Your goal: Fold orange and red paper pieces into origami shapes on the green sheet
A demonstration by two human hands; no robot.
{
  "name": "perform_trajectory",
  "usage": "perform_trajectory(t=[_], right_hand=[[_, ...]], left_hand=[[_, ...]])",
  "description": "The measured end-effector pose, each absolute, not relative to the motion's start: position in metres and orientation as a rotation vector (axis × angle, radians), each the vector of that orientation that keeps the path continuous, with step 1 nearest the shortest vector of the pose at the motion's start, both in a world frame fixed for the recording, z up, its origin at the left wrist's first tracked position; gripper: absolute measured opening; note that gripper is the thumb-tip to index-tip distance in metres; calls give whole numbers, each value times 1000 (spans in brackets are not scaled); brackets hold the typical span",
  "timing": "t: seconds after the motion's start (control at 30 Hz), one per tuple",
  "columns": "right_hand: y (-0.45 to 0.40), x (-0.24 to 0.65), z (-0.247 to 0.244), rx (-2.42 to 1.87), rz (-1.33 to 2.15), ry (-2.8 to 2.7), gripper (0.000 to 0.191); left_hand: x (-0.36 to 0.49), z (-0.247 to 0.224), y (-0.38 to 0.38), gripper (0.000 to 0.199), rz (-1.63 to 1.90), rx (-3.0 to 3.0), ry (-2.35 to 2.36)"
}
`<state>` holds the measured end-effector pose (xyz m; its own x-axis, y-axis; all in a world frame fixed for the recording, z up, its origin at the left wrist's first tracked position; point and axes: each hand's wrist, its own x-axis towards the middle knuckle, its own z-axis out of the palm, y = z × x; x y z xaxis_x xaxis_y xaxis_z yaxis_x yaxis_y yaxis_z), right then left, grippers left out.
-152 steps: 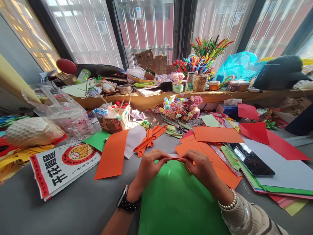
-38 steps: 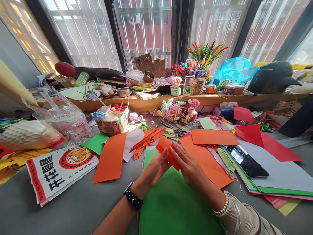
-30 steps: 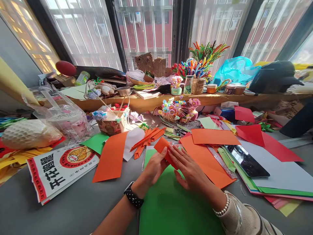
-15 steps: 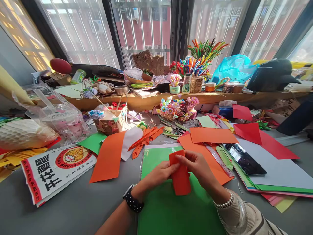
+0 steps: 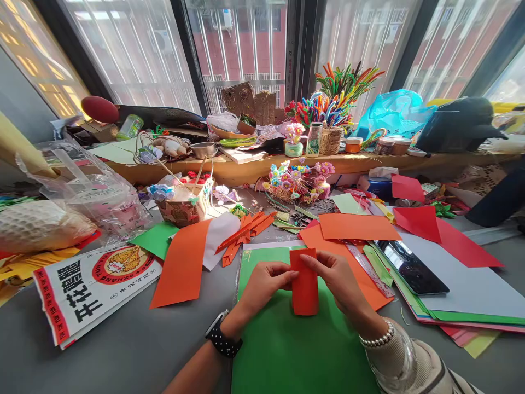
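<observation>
The left hand (image 5: 267, 282) pinches the left edge of a small orange-red paper (image 5: 305, 298), and the right hand (image 5: 339, 279) grips its upper right side, holding it above the green sheet (image 5: 303, 355) on the tabletop (image 5: 143, 350). The step in hand looks like folding or squaring this piece; the next move probably calls for aligned edges and firm thumb pressure.
</observation>
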<state>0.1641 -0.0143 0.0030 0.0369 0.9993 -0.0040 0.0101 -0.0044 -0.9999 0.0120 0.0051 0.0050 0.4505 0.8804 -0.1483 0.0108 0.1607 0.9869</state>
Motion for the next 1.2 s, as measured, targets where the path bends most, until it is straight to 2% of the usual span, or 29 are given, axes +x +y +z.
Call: perform_trajectory(t=[0.23,0.43,0.77,1.2], right_hand=[[-13,165,3,-1240,1176,-1179,29],[-13,165,2,-1237,1269,-1206,31],[-10,166,-3,-1315,1232,-1198,32],[-9,164,-6,-1326,1328,-1230,30]], left_hand=[[12,2,6,22,783,1265,923],[10,5,10,24,859,1178,952],[7,6,12,28,871,1193,985],[8,3,14,23,1041,1126,1021]])
